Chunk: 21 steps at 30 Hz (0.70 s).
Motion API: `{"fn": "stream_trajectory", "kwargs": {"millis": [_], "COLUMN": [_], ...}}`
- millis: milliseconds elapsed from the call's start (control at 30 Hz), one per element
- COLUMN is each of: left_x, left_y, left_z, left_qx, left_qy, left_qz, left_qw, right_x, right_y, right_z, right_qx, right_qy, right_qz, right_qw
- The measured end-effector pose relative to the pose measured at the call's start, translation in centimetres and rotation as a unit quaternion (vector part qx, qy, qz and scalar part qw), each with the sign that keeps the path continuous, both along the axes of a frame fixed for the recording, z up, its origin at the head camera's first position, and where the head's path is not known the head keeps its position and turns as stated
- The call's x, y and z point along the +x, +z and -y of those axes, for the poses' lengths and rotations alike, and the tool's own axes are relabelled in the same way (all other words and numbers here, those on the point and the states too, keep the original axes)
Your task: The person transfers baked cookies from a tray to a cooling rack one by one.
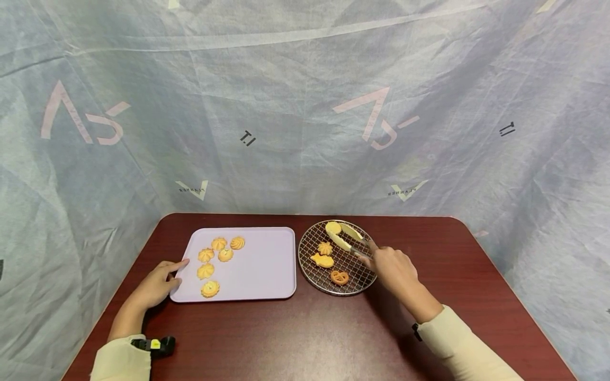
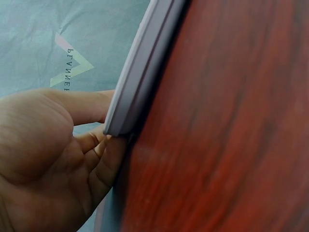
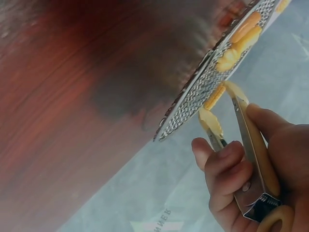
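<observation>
My right hand (image 1: pixel 394 270) grips a pair of tongs (image 3: pixel 258 159) with cream-coloured tips. The tips are spread at a round pale cookie (image 1: pixel 333 228) near the back of a round wire rack (image 1: pixel 305 270). Also on the rack lie a flower-shaped cookie (image 1: pixel 325 248), a fish-shaped cookie (image 1: pixel 322 260) and a pretzel-shaped cookie (image 1: pixel 340 278). At the left, my left hand (image 1: pixel 154 286) pinches the edge of a pale lilac tray (image 1: pixel 264 264), seen close up in the left wrist view. Several golden cookies (image 1: pixel 206 271) sit on the tray's left half.
Tray and rack stand side by side on a dark red wooden table (image 1: pixel 286 338), a narrow gap between them. Behind the table hangs a grey printed cloth (image 1: pixel 295 106), which also runs along both sides.
</observation>
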<state>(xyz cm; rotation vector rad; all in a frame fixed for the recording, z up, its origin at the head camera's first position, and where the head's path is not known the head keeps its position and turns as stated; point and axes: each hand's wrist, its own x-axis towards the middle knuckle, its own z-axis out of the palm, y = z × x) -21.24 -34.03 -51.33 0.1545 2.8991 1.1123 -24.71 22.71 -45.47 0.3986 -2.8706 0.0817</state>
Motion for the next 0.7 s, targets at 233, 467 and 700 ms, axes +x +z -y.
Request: {"fn": "stream_trajectory", "kwargs": {"millis": [233,467,700], "left_x": [0.10,0.15,0.12], "left_y": [0.04,0.18,0.22], "left_z": [-0.12,-0.18,-0.26], "left_qx": [-0.003,-0.006,-0.010], "left_qy": [0.001,-0.001,-0.001], "left_qz": [0.005,0.005,0.005], "left_qw": [1.0000,1.0000,0.9999], "right_x": [0.02,0.10,0.22], "right_y": [-0.25,-0.14,0.12], "right_z": [-0.58,-0.87,-0.78], "right_qx": [0.001,0.002,0.002], "right_qy": [-0.010,-0.020,-0.018], "right_qz": [0.016,0.027,0.022], "right_qw": [1.000,0.999,1.000]}}
